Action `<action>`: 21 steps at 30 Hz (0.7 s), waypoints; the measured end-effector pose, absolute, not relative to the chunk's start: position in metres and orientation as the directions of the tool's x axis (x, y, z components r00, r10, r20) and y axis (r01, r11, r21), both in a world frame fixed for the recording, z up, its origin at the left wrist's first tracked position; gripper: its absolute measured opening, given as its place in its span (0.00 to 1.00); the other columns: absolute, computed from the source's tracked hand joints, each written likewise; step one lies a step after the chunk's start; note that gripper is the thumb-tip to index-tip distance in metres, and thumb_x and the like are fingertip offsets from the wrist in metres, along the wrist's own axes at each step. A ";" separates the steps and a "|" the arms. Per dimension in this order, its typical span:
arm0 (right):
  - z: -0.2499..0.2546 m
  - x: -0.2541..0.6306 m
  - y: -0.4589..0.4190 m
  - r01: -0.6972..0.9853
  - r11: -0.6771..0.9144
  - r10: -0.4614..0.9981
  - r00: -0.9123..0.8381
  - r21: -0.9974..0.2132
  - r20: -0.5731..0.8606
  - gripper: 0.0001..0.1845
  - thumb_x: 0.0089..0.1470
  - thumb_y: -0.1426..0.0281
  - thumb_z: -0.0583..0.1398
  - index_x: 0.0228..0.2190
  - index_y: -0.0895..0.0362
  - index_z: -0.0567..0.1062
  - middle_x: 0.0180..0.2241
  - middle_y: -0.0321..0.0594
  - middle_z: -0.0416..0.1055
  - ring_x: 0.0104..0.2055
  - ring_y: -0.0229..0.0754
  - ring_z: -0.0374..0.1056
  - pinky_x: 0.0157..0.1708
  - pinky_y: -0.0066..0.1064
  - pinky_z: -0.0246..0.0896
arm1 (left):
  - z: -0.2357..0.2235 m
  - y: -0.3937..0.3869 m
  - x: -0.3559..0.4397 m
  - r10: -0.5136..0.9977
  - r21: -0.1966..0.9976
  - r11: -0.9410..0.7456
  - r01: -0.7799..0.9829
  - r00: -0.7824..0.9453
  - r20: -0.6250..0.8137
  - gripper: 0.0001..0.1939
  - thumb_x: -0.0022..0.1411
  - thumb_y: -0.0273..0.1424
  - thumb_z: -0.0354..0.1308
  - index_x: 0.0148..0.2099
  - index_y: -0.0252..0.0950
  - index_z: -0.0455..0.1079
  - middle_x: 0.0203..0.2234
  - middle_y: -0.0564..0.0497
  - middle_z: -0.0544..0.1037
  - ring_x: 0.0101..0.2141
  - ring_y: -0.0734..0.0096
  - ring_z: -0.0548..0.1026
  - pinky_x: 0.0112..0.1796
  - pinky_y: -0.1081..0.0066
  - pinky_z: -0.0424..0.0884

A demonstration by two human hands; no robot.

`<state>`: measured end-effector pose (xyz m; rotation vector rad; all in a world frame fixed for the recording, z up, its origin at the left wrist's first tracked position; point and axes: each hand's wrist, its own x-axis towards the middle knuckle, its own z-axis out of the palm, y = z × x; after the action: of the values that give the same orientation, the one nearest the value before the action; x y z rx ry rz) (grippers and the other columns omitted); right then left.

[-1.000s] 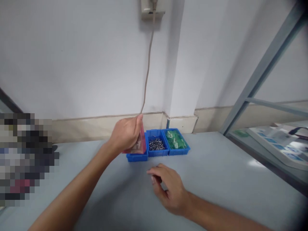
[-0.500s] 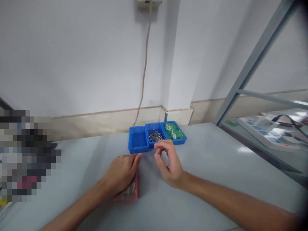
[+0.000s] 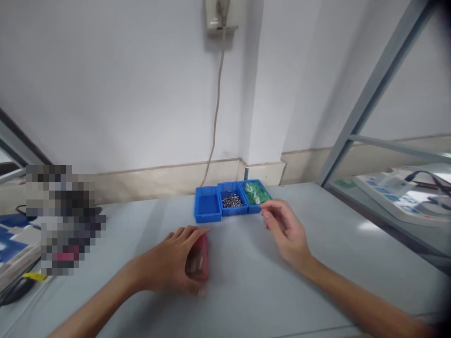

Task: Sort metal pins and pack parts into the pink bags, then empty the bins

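My left hand [image 3: 172, 263] arches over a small red container [image 3: 199, 258] on the table, fingers at its far end and thumb at its near end. What lies in the container is blurred and partly hidden by the hand. My right hand [image 3: 287, 232] hovers with loosely curled fingers, thumb and index tips slightly apart, and nothing visible in it. Its fingertips overlap the near edge of a blue bin holding green packets [image 3: 255, 192]. Beside that stands a blue bin with small metal pins [image 3: 231, 201], then a bare blue bin [image 3: 207, 218] at the left of the row.
A cable [image 3: 217, 103] runs from a wall socket [image 3: 221, 16] down behind the bins. On the right, a metal frame [image 3: 352, 126] borders the table, with a white device [image 3: 391, 202] beyond it. At the left edge are cables, a yellow item [image 3: 34, 276] and a blurred patch.
My left hand has brought the red container from above the left blue bin down to the table nearer me, and its fingers have spread around it. My right hand has moved right and forward.
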<state>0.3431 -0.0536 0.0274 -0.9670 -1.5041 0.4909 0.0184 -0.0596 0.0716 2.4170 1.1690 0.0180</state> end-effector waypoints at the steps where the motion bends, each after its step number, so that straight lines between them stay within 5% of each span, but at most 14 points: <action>1: 0.025 0.349 -0.056 0.296 0.528 0.820 0.069 -0.796 0.569 0.09 0.72 0.62 0.57 0.48 0.51 0.74 0.38 0.39 0.68 0.33 0.40 0.65 0.33 0.32 0.66 | 0.071 -0.061 0.017 0.738 0.405 -0.547 0.733 0.650 -0.182 0.60 0.50 0.57 0.72 0.77 0.50 0.49 0.69 0.42 0.62 0.64 0.40 0.65 0.61 0.49 0.65; 8: 0.012 0.369 -0.076 0.448 0.311 0.947 -0.067 -0.839 0.315 0.14 0.72 0.58 0.56 0.51 0.50 0.74 0.36 0.37 0.71 0.34 0.42 0.68 0.32 0.32 0.69 | 0.076 -0.060 0.024 0.712 0.368 -0.595 0.715 0.681 -0.171 0.44 0.53 0.38 0.69 0.70 0.49 0.59 0.58 0.45 0.68 0.57 0.48 0.68 0.57 0.53 0.70; 16: 0.013 0.380 -0.107 0.534 0.309 0.938 -0.309 -0.787 0.158 0.18 0.71 0.58 0.59 0.58 0.45 0.74 0.54 0.45 0.77 0.49 0.49 0.76 0.48 0.40 0.75 | 0.082 -0.060 0.027 0.694 0.345 -0.611 0.712 0.692 -0.200 0.41 0.50 0.36 0.70 0.66 0.51 0.64 0.56 0.46 0.68 0.55 0.47 0.69 0.55 0.53 0.71; 21: 0.004 0.387 -0.116 0.531 0.319 0.937 -0.302 -0.785 0.176 0.19 0.70 0.58 0.60 0.59 0.45 0.75 0.53 0.46 0.79 0.48 0.50 0.78 0.46 0.40 0.78 | 0.079 -0.057 0.026 0.696 0.391 -0.588 0.708 0.690 -0.202 0.35 0.48 0.33 0.69 0.60 0.48 0.68 0.53 0.47 0.69 0.52 0.50 0.70 0.49 0.58 0.74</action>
<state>0.3872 -0.1164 0.0043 -1.2931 -1.9514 0.8178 0.0257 -0.0566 0.0790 2.4572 1.0858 -0.0373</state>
